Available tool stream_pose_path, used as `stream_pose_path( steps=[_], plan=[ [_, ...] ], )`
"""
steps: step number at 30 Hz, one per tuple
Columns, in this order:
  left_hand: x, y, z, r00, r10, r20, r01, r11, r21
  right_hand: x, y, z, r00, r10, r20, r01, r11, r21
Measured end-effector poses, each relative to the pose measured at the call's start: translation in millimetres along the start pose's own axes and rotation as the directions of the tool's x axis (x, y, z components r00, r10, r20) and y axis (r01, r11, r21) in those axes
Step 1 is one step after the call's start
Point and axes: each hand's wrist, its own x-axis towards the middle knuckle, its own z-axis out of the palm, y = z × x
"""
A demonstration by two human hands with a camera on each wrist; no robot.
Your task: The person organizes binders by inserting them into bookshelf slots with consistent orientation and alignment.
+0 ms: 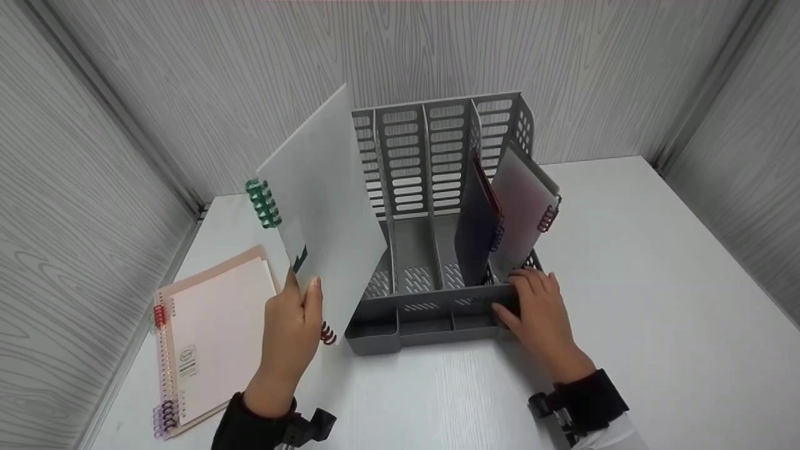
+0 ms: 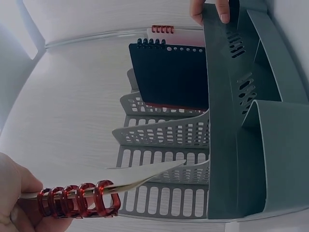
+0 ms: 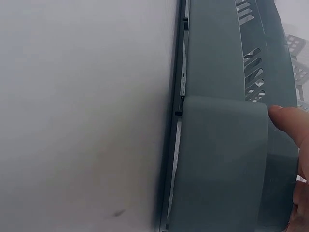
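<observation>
My left hand (image 1: 290,337) grips a white ring-bound notebook (image 1: 325,212) by its lower side, thumb on the cover. The notebook is tilted upright in front of the left slots of a grey desk file organizer (image 1: 412,303). It has a green coil at the top and a red coil (image 2: 79,199) low down. My right hand (image 1: 542,319) grips the organizer's front right corner, fingers over the front wall and thumb in the small front tray. Beside those fingers, a dark notebook (image 1: 473,231) and a pinkish-white notebook (image 1: 519,215) stand in the right slots.
More ring-bound notebooks (image 1: 219,337), pale pink, lie stacked on the white table (image 1: 637,300) at the left. A grey wood-grain panel (image 1: 262,50) rises behind the organizer, and similar panels flank the table on both sides.
</observation>
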Motion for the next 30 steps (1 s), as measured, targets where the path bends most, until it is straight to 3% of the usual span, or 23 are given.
stream_pose_path(
  steps=[6,30],
  plan=[
    [2.3,-0.6,4.6,0.999,0.031,-0.019,-0.031,0.999,0.011,1,-1,-1,1.000,-0.006,-0.014,0.006,1.000,0.007],
    [-0.7,-1.1,14.1,1.000,0.012,-0.028,-0.012,1.000,-0.006,-1,0,1,1.000,0.015,0.001,-0.015,0.999,0.036]
  ],
)
